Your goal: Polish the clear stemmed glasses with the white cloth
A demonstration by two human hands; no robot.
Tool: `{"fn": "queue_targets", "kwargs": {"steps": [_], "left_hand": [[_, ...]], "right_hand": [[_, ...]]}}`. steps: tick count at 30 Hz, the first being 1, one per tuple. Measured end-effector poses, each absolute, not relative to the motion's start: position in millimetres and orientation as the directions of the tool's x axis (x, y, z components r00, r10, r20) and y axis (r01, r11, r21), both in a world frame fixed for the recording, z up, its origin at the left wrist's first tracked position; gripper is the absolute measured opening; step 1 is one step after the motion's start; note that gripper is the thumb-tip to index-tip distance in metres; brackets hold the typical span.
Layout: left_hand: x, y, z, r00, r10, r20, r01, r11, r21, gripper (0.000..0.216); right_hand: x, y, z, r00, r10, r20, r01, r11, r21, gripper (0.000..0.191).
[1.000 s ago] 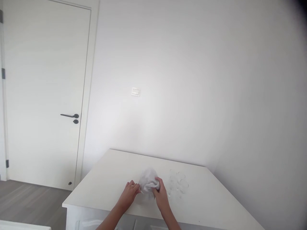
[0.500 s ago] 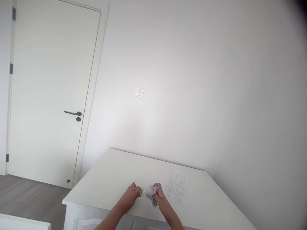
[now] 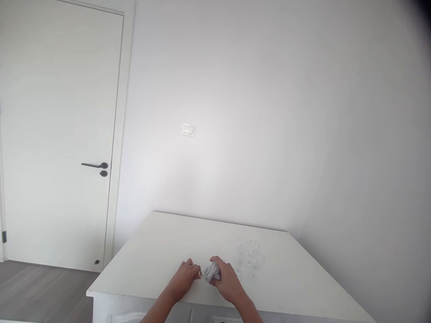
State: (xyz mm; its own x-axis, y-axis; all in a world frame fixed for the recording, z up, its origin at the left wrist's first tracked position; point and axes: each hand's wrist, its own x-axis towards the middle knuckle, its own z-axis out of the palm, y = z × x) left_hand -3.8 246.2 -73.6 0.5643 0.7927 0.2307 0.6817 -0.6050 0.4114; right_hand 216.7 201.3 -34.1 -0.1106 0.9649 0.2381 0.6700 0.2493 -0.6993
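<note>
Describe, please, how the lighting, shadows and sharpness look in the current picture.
Head view: soft light, with the wall brighter around the switch plate and greyer toward the right edge; head view: a faint shadow below that plate, and a dark blur in the top-right corner; head view: the crumpled white bundle looks slightly soft, and the clear rounded shapes barely stand out.

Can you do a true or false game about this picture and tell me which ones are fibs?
1. The right hand holds a crumpled pale cloth. True.
2. The left hand grips the door handle. False: the left hand is near the cloth, far from the door handle.
3. A switch is on the wall. True.
4. The clear round shapes are left of both hands. False: they are to the right.
</note>
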Motion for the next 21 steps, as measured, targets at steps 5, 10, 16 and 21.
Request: {"fn": "queue_targets", "kwargs": {"steps": [5,10,16,21], "left_hand": [[-4,248,-72,0.504,0.823,0.260,0.655,-0.561,0.506,0.025],[-3,250,-73,0.458,0.854,0.248,0.653,-0.512,0.558,0.026],[-4,249,-70,0.491,0.844,0.218,0.657,-0.523,0.544,0.022],[-5,246,-66,0.524,0.818,0.236,0.512,-0.524,0.680,0.013]], "right_hand": [[211,200,-28,0.057,0.954,0.293,0.373,0.252,-0.893,0.036],[215,200,-29,0.312,0.909,0.275,0.093,0.259,-0.961,0.035],[199,175,-9,-0.278,0.906,0.319,0.717,0.416,-0.559,0.025],[191,190,-1,-0.283,0.909,0.305,0.642,0.416,-0.644,0.046]]}}
